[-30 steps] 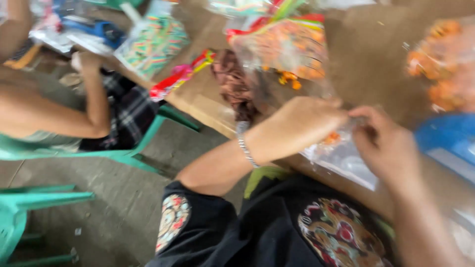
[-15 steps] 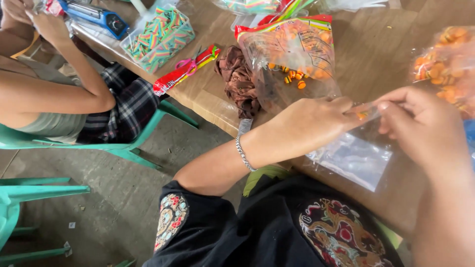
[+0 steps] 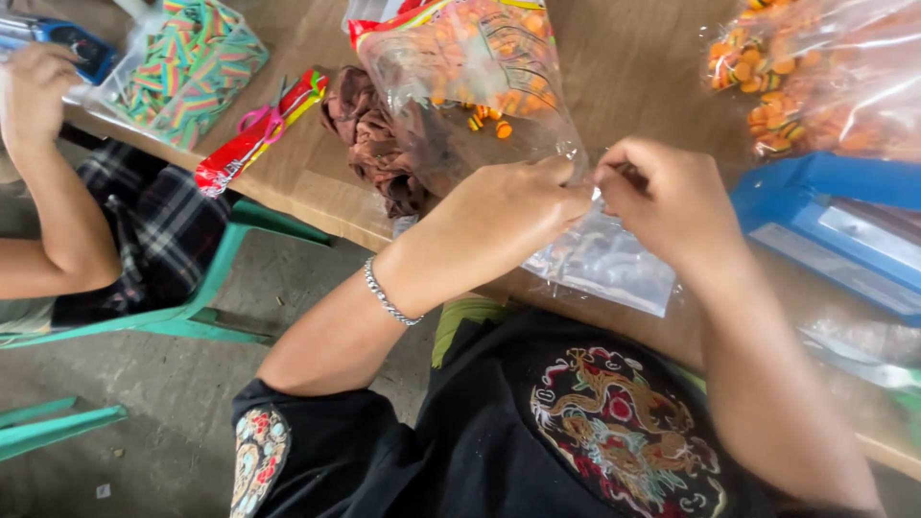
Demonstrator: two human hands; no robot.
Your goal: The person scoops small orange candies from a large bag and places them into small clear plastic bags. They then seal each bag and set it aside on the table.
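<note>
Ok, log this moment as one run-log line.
left hand: pinching small clear bag | right hand: pinching same bag | behind: open bag of orange candies | right: blue sealer

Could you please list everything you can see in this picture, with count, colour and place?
small clear bag: one, see-through, pinched at its top by both hands, hanging over the table edge
big candy bag: one, clear with orange pieces, behind the hands
second candy bag: one, orange pieces, top right
striped candy bag: one, rainbow, top left
scissors: one, pink handles, on a red packet
cloth: one, brown, crumpled
sealer: one, blue, right
table: one, brown wood
chair: one, green, left
co-worker's arm: one, left
bracelet: one, silver, left wrist
left hand: on bag top
right hand: on bag top
</note>
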